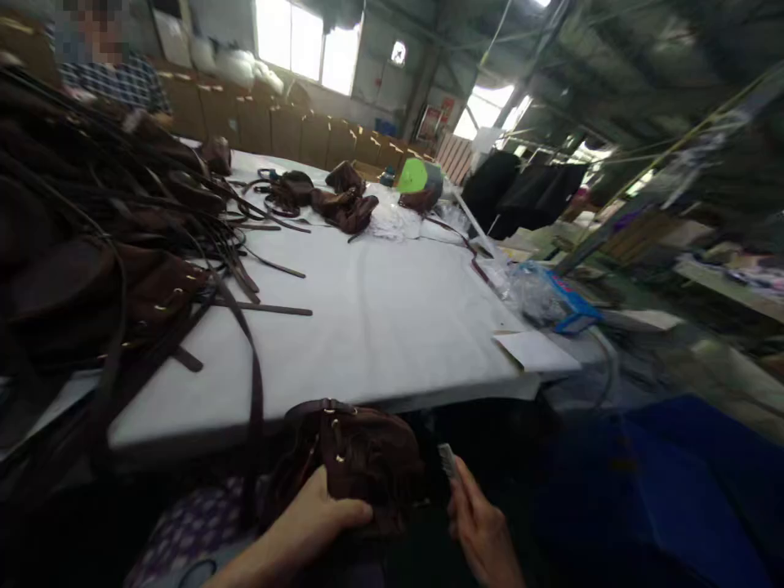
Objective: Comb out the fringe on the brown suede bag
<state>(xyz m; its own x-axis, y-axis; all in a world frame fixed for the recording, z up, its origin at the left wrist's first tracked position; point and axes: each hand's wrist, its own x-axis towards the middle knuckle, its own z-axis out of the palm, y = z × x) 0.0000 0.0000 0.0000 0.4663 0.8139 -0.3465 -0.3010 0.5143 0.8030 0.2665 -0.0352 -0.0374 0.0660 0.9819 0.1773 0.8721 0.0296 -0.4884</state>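
Note:
A dark brown suede bag (pixel 361 457) with metal studs rests in my lap below the table's front edge. My left hand (pixel 322 516) grips its lower side, fingers curled over the fabric. My right hand (pixel 481 527) is beside the bag on the right, closed on a small grey tool (pixel 447 460) that looks like a comb or clip; I cannot name it for sure. A long brown strap (pixel 254 384) hangs from the table down toward the bag.
The white table (pixel 380 318) carries a heap of brown bags and straps (pixel 91 245) at left and more bags (pixel 343 200) at the far end. A green cap (pixel 413 175), plastic bags (pixel 532 294) and a card (pixel 532 349) lie at right. A person in plaid (pixel 116 77) sits far left.

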